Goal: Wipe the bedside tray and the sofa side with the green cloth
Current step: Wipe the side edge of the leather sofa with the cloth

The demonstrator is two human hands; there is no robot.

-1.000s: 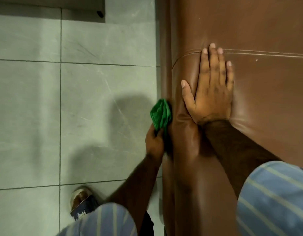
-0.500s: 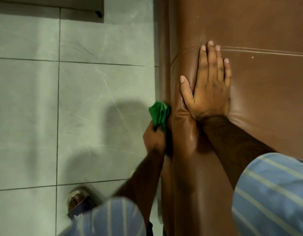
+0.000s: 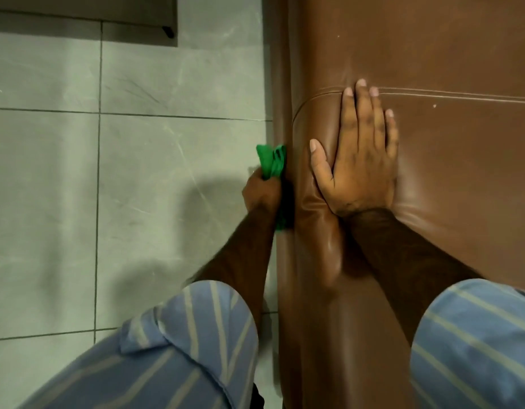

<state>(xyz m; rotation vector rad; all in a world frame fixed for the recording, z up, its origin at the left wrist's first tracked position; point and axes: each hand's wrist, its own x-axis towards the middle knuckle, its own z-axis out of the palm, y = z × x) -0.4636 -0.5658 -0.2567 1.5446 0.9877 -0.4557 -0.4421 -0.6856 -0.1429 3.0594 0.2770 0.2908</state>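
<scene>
The green cloth (image 3: 271, 163) was bunched up and pressed against the outer side of the brown leather sofa (image 3: 432, 54), low on its vertical face, with a second bit of green showing below the wrist against the same panel. The left hand (image 3: 261, 194) had its fingers curled tight around the cloth, knuckles turned toward the floor, the forearm running down from the bent elbow close along the sofa's edge. Up on top of the padded arm the right hand (image 3: 361, 160) lay flat, palm down, fingers stretched long and nearly together, thumb splayed out toward the rounded corner; it gripped nothing, only leaned on the leather just below a stitched seam (image 3: 461, 97). Both arms came out of blue sleeves (image 3: 473, 349) with pale stripes. Beside the sofa lay the grey tiled floor (image 3: 122, 187), marked with faint scratches and crossed by the shadow of the arm. At the far end of the tiles stood the dark base of some furniture (image 3: 107, 7), too cut off to identify. I could read no writing or label anywhere
</scene>
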